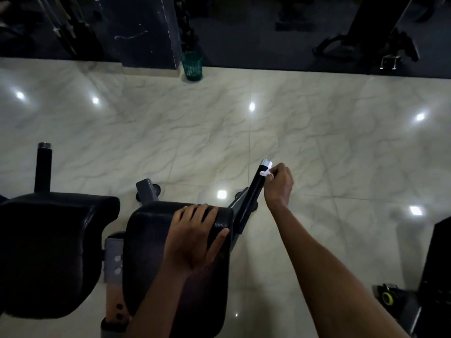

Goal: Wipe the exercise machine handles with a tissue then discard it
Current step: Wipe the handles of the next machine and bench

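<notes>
The right handle [253, 191] is a black tube with a silver cap, slanting up from the machine. My right hand [279, 184] pinches a small white tissue [264, 173] against the handle just below the cap. My left hand [195, 237] rests flat, fingers spread, on the right black arm pad [151, 252]. The left handle [43, 167] stands upright at the far left, above the left pad [48, 252]; no hand is near it.
A green mesh bin [192, 65] stands on the far side of the glossy marble floor [317, 132], against a dark pillar. Dark gym machines line the back edge. Another machine with a yellow knob [388, 298] sits at the lower right.
</notes>
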Action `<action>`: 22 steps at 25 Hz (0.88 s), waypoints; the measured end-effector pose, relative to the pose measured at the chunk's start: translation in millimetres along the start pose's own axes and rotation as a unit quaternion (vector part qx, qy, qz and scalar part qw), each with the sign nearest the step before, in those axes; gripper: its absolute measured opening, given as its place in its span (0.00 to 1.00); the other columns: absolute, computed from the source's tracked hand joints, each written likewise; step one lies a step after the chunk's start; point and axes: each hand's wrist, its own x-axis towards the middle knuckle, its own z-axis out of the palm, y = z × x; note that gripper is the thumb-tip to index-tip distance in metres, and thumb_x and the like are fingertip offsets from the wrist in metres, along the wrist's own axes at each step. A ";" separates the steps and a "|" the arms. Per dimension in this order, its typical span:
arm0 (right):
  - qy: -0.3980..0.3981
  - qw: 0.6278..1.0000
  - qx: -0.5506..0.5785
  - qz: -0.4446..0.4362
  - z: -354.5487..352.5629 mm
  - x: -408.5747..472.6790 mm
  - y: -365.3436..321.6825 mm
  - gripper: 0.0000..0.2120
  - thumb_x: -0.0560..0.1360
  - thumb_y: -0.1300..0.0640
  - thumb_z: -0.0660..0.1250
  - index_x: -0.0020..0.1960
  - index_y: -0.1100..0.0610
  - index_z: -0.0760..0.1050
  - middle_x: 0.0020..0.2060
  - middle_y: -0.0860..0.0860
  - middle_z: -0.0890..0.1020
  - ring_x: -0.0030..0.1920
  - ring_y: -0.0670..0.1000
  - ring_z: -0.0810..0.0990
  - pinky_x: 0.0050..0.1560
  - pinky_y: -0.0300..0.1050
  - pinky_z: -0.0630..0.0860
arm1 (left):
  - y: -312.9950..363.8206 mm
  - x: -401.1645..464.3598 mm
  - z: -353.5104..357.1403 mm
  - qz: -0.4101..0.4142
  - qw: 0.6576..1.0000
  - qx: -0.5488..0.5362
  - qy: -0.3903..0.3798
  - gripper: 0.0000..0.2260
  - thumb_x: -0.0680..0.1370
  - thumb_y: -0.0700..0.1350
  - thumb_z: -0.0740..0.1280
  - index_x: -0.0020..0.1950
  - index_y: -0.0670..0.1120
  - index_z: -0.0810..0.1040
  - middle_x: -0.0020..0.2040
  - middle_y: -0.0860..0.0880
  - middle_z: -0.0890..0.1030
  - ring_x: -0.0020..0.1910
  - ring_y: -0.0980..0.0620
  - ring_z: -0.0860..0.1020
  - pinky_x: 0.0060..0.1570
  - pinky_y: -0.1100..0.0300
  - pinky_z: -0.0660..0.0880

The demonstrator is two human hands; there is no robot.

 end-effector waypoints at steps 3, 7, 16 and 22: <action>-0.017 1.000 -0.014 -0.015 -21.4 -3.5 -1.0 0.07 0.71 0.68 0.58 0.40 0.57 0.67 0.39 0.54 0.75 0.40 0.53 0.71 0.39 0.41 0.63 | -0.9 -1.2 -1.2 -0.005 1.000 -0.012 -0.017 0.25 0.79 0.62 0.52 0.62 0.46 0.77 0.57 0.47 0.79 0.54 0.46 0.77 0.55 0.49 0.71; -0.004 0.995 -0.072 -0.069 -80.4 7.1 -8.7 0.05 0.72 0.66 0.62 0.44 0.58 0.73 0.36 0.55 0.79 0.38 0.56 0.75 0.37 0.43 0.66 | 4.2 7.1 -16.8 -0.041 0.996 -0.068 -0.043 0.24 0.75 0.64 0.55 0.59 0.50 0.77 0.54 0.52 0.78 0.52 0.49 0.77 0.51 0.52 0.72; 0.006 0.959 -0.080 -0.272 -214.0 14.1 -122.0 0.08 0.67 0.63 0.61 0.38 0.63 0.78 0.34 0.59 0.76 0.35 0.59 0.77 0.36 0.42 0.65 | 105.1 108.5 -141.1 0.002 0.941 -0.339 -0.005 0.26 0.68 0.60 0.62 0.64 0.51 0.71 0.56 0.57 0.74 0.56 0.56 0.73 0.54 0.64 0.69; 0.070 0.960 -0.107 -0.249 -312.0 32.9 -152.5 0.06 0.71 0.64 0.68 0.36 0.62 0.77 0.33 0.57 0.78 0.36 0.56 0.77 0.38 0.50 0.74 | 161.9 158.5 -195.8 0.077 0.929 -0.361 0.028 0.20 0.70 0.53 0.71 0.59 0.49 0.74 0.53 0.54 0.77 0.53 0.55 0.75 0.53 0.58 0.74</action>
